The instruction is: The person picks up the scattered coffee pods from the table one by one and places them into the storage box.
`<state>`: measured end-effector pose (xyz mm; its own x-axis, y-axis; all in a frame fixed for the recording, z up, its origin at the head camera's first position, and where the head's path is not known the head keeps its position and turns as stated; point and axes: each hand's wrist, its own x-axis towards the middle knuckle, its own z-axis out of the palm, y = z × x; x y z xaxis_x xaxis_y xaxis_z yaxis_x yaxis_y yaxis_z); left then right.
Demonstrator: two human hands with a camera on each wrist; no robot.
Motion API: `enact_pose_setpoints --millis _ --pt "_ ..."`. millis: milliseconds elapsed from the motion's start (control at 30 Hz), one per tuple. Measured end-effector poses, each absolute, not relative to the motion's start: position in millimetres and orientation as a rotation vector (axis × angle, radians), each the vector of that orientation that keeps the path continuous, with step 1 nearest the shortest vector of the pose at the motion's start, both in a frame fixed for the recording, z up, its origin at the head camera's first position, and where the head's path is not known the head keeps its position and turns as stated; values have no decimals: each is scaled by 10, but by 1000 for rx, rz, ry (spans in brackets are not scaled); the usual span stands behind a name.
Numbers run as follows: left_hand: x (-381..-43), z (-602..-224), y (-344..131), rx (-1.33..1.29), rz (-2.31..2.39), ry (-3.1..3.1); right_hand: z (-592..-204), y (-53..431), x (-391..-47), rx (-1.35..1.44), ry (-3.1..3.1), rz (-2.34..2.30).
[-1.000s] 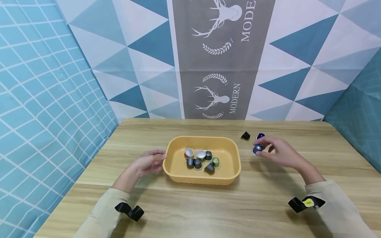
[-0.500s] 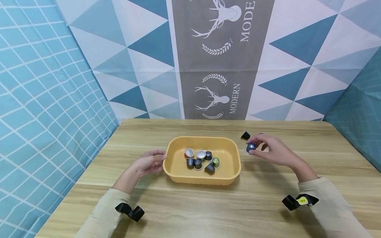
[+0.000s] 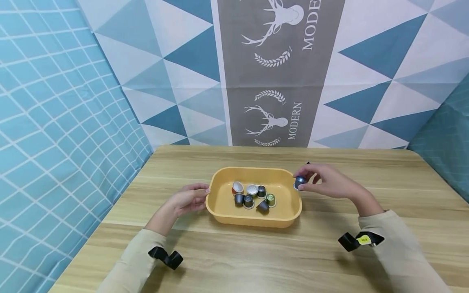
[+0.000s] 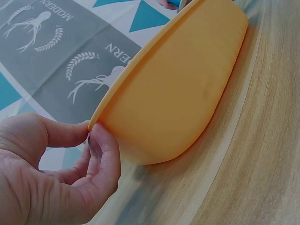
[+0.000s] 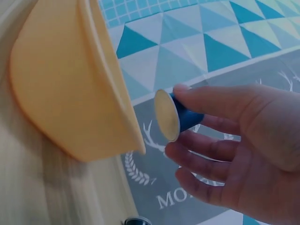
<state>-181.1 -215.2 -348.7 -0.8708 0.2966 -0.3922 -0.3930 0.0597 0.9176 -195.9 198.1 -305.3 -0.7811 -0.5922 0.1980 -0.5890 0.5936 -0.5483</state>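
A yellow-orange tray (image 3: 253, 221) stands on the table with several coffee capsules (image 3: 248, 201) lying in it, dark, silver-lidded and green. My left hand (image 3: 188, 199) pinches the tray's left rim between thumb and fingers; the left wrist view shows that grip closely on the tray (image 4: 173, 89). Beside the tray's right rim, my right hand (image 3: 326, 181) holds a blue coffee capsule (image 3: 300, 182) by thumb and fingers, above the table. Its pale lid faces the tray in the right wrist view, where the capsule (image 5: 168, 115) is apart from the rim.
A dark capsule (image 5: 137, 221) shows at the bottom edge of the right wrist view; in the head view my right hand mostly hides what lies behind it. Patterned cloth (image 3: 271, 81) hangs behind the wooden table (image 3: 256, 260).
My right hand has moved left with the blue capsule, from near the loose capsules to the tray's right rim. The left hand keeps its grip; the head view has shifted slightly.
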Motion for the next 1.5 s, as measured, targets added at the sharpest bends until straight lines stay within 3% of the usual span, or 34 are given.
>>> enact_pose_setpoints --millis 1000,1500 --pt "-1813 -3473 -2161 -106 1879 1842 -2709 1293 -2297 -1211 2458 -712" --pt "-1817 -3478 -2135 -112 1862 1850 -2717 1052 -2459 -1114 2340 -581"
